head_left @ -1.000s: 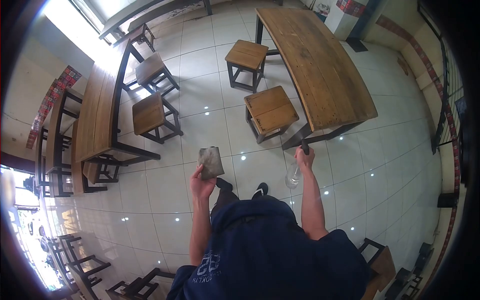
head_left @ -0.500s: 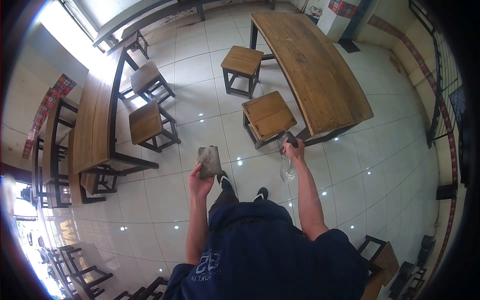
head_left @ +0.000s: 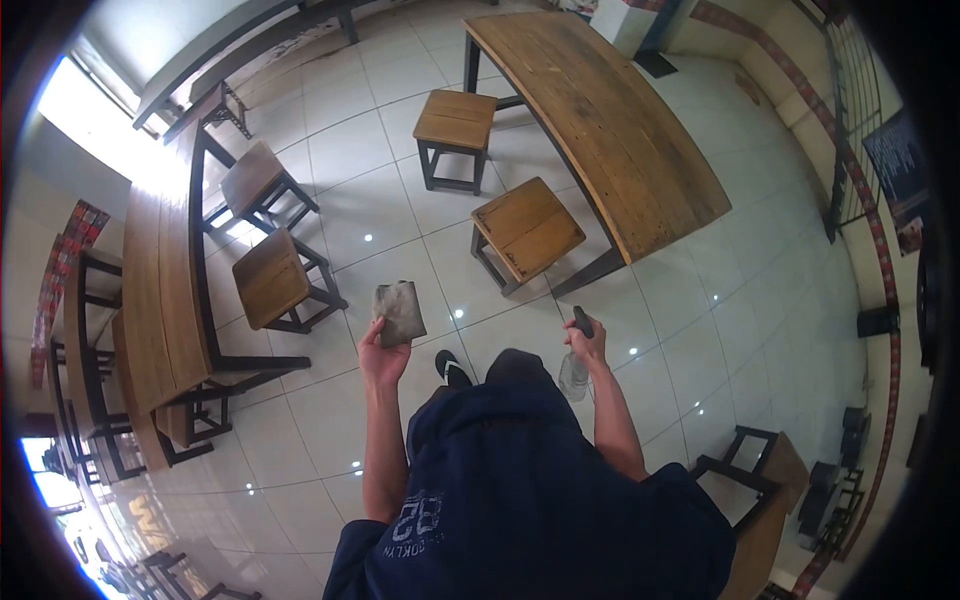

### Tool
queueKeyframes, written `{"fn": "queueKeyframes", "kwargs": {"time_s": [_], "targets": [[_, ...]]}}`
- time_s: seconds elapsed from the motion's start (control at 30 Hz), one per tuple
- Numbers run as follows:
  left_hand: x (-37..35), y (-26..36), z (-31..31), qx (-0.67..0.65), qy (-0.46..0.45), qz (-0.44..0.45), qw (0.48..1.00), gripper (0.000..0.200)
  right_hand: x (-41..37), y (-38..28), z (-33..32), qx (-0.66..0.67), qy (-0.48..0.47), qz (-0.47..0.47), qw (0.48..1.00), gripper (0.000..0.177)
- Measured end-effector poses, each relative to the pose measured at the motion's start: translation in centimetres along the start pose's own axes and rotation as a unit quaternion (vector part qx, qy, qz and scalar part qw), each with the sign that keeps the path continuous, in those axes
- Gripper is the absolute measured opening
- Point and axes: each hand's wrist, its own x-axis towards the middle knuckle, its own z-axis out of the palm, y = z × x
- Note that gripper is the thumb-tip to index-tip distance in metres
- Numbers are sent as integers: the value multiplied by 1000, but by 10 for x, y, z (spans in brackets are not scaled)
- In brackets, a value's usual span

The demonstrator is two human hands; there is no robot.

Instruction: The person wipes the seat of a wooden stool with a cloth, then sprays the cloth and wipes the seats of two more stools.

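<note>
My left hand (head_left: 383, 355) is closed on the lower edge of a folded grey cloth (head_left: 400, 312), which looks stained and is held out in front of me. In my right hand (head_left: 590, 343) is a clear spray bottle (head_left: 573, 378) with a dark spray head, gripped around its neck. The bottle hangs down below my fist, and its contents are hard to make out. Both hands are in the air over the tiled floor. Ahead of them stands a square wooden stool (head_left: 528, 228), which neither hand touches.
A long wooden table (head_left: 610, 130) stands ahead to the right, with another stool (head_left: 455, 120) beside it. To the left is a second long table (head_left: 165, 260) with stools (head_left: 272, 280) along its near side. Behind my right elbow is more wooden furniture (head_left: 765, 530).
I have stepped forward, and the stools and tables have shifted in view. My right hand with the spray bottle has dropped a little lower. Both hands keep their holds.
</note>
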Motion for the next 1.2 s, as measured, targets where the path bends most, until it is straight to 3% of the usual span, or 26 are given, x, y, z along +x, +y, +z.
{"fn": "queueKeyframes", "kwargs": {"time_s": [0.17,0.23,0.47,0.77,0.83,0.87,0.93,0.97,1.03,1.07,1.13,1.2], "targets": [[29,4,12,19,12,-28,999,26,-3,4,-7,9,49,66,997,12],[45,1,12,21,6,-38,999,28,-1,-3,-7,84,109,59,989,10],[99,-18,45,43,-1,-60,997,30,62,-12,-25,39,112,106,987,19],[199,-49,114,56,-12,-54,997,30,210,-74,-88,215,136,-81,964,33],[218,-59,137,62,-15,-59,996,29,250,-88,-102,211,200,-171,942,33],[226,-66,149,59,-14,-62,996,29,271,-94,-106,214,203,-169,940,33],[240,-82,171,67,-14,-59,996,29,316,-102,-116,64,283,-295,910,35],[247,-91,179,73,-9,-57,996,30,335,-106,-122,65,285,-297,909,35],[265,-103,182,75,-17,-69,995,30,359,-114,-128,92,267,-176,943,41],[272,-108,182,75,-26,-81,994,32,369,-118,-134,92,267,-173,944,41],[280,-117,190,87,-26,-93,992,32,387,-137,-146,109,276,-5,955,48],[293,-125,198,102,-26,-108,989,32,395,-140,-150,125,274,-13,953,47]]}}
